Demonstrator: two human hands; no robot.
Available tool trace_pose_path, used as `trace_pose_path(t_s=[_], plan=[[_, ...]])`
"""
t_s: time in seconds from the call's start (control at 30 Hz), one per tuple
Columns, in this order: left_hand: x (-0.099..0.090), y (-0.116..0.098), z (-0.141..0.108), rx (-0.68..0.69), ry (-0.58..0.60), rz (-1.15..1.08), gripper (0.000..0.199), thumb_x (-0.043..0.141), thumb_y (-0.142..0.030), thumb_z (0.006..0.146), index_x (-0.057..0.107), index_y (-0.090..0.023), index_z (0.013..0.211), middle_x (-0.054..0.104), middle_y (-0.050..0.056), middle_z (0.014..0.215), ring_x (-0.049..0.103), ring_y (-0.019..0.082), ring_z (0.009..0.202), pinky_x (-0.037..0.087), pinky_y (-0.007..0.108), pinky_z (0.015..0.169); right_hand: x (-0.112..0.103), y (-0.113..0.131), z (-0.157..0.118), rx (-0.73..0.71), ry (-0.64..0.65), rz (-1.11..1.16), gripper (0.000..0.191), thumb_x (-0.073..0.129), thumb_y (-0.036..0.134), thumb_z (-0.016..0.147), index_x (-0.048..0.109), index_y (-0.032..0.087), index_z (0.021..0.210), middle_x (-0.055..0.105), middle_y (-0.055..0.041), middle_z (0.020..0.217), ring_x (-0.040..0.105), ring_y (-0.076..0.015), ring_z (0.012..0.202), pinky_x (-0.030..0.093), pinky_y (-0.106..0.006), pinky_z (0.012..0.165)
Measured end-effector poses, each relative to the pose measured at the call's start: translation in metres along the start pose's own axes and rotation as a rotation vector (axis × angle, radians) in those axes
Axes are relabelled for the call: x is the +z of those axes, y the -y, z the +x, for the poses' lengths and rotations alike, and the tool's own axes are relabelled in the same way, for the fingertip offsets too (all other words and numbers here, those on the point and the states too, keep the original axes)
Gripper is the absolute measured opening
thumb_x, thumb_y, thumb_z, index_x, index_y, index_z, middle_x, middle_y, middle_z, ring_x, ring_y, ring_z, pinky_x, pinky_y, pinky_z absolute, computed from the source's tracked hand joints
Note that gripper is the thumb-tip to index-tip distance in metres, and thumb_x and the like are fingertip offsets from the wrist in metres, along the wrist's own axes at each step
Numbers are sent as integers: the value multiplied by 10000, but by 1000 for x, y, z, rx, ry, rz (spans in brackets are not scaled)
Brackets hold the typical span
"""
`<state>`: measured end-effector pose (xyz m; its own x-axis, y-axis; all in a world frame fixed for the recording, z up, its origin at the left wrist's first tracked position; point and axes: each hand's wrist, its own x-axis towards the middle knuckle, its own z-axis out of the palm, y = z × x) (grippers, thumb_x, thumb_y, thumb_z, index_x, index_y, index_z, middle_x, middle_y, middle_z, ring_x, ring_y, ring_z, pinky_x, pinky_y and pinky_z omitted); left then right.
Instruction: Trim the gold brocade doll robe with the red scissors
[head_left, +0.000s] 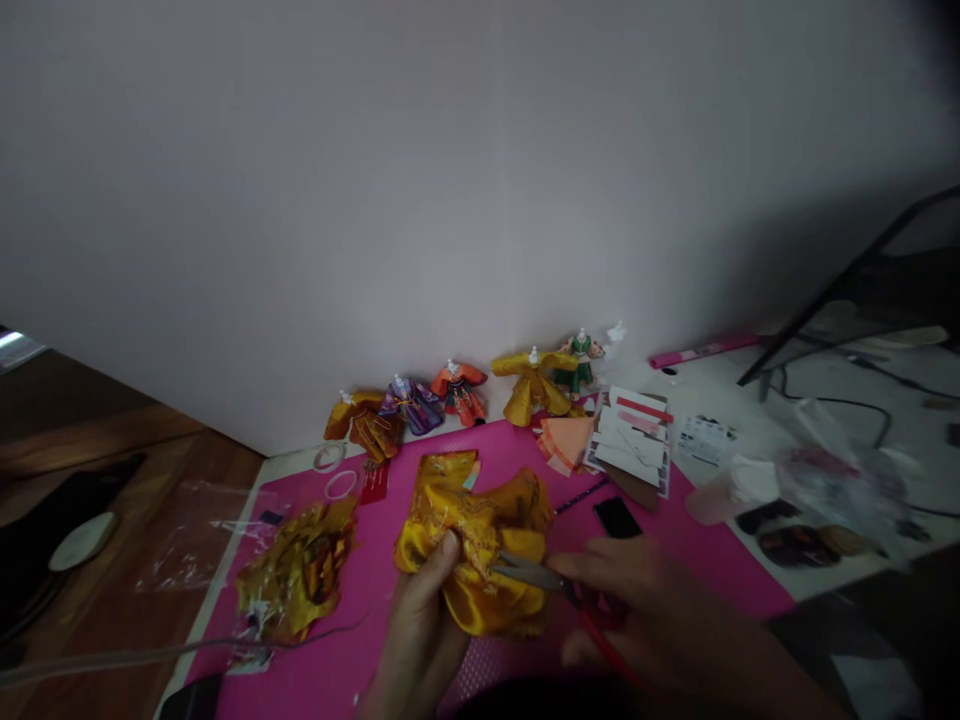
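Observation:
My left hand point(429, 610) pinches a shiny gold-yellow fabric point(495, 520) with patterned trim, thumb on top and the cloth bunched around it. In my right hand point(630, 590) is a pair of scissors point(536, 574) with red handles, its blades pointing left against the fabric just right of my left thumb. Part of the handles is hidden by my fingers and blurred. Both hands are above a pink mat point(390, 530). To the left lies a heap of gold fabric scraps point(300, 570).
Along the wall stand several small dressed mannequins, including a gold robe point(534, 385) and an orange one point(457, 388). Papers point(634, 440), a black rectangular object point(617, 517), a whitish cup point(731, 490) and a clear plastic bag point(847, 480) lie to the right. A pink roll point(705, 352) is behind.

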<state>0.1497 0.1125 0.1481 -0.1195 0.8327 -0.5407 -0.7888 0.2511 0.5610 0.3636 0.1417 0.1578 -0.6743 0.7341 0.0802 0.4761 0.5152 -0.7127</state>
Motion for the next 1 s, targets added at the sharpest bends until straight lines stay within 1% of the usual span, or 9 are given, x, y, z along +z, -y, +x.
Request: trace_pose_path(t_s=[0.1,0.3,0.4,0.53,0.6,0.7,0.8,0.9,1.0], plan=[[2,0,0,-16,21,18,382,985,-282,461,813,-181,786,837,55,818,787,298,830,578,438,962,2,-2,1,-24,-34,14,400,902,372,715,771,152,1022,709,-44,734,646,-201,610,388,-269,557],[6,4,1,-6,60,1,364,973,-302,499,819,-185,807,836,46,809,785,278,794,579,429,956,5,-3,-1,-56,-95,40,495,930,367,672,769,131,1076,722,-56,732,654,-204,602,411,-267,550],[9,4,0,-14,43,-24,380,979,-305,482,826,-184,809,828,44,763,783,266,762,586,417,942,4,-2,0,-83,-114,38,478,908,371,706,769,109,1082,718,-62,718,640,-191,583,416,-263,544],[11,2,-1,-20,39,-2,382,994,-291,433,822,-189,759,814,34,713,774,251,701,608,403,895,5,-1,1,-110,-154,70,469,774,536,819,778,110,1015,711,-68,697,621,-179,567,398,-260,524],[8,3,0,1,38,-17,364,987,-289,458,821,-190,767,815,35,724,770,237,690,619,377,864,6,-2,0,-102,-147,68,476,729,574,844,780,127,998,709,-58,691,608,-171,558,391,-258,519],[1,7,3,46,48,-44,309,946,-293,568,819,-193,832,821,43,775,764,211,682,624,355,839,6,-1,-3,-46,-112,47,445,869,449,742,774,161,1068,730,-36,735,631,-174,600,422,-251,554],[-5,11,5,75,62,-39,269,911,-288,631,813,-191,863,821,51,805,771,227,731,622,370,846,5,0,-5,28,-82,34,510,950,312,642,773,199,1107,729,-7,742,642,-173,617,444,-244,580],[-4,12,3,68,58,-31,278,922,-288,611,816,-190,849,820,52,801,777,254,794,618,378,864,4,1,-5,27,-83,10,533,959,330,623,779,190,1105,700,2,691,619,-171,583,429,-251,557],[2,9,0,68,49,-41,296,941,-278,576,820,-198,835,824,48,807,778,249,790,616,372,873,6,0,-5,-17,-96,12,484,936,365,659,783,160,1070,708,-20,691,621,-178,573,415,-260,539]])
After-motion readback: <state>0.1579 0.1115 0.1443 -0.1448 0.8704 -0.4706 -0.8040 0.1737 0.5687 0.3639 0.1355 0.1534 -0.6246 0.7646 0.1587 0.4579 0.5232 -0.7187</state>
